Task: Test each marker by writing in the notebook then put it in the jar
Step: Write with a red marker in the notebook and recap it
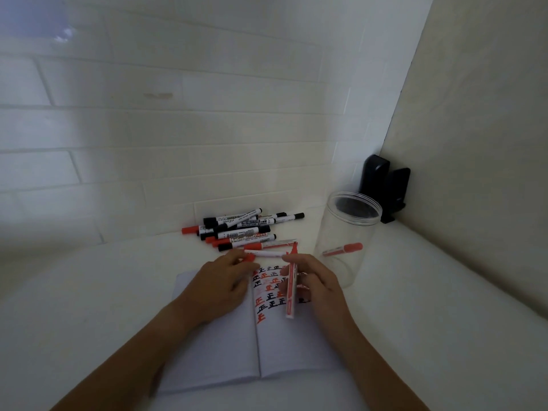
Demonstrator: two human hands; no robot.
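Left hand over the open notebook, fingers pinching the red cap end of a white marker that lies crosswise just beyond both hands. Right hand grips a second red marker, held nearly upright-on to the camera, its barrel running toward the wrist over the right page; its thumb and forefinger also reach the crosswise marker's other end. Cannot tell whether the held marker is capped.

Step in hand, as I judge it: pulling the cap off the crosswise marker for testing. To do it well: hold the barrel firm with the right fingers, pull the cap straight along the axis, keep the tip off the page until ready, then write in the bare space below the existing marks.

Counts:
- Jar: one, clear plastic, open, just right of the right fingers, standing on the bench.
- Marker in jar: one, red-capped.
- Markers in hands: two.
- Pile of markers just beyond the fingers: roughly ten, black- and red-capped, overlapping; exact count uncertain.
- Black object in the corner beyond the jar: one; kind unclear.
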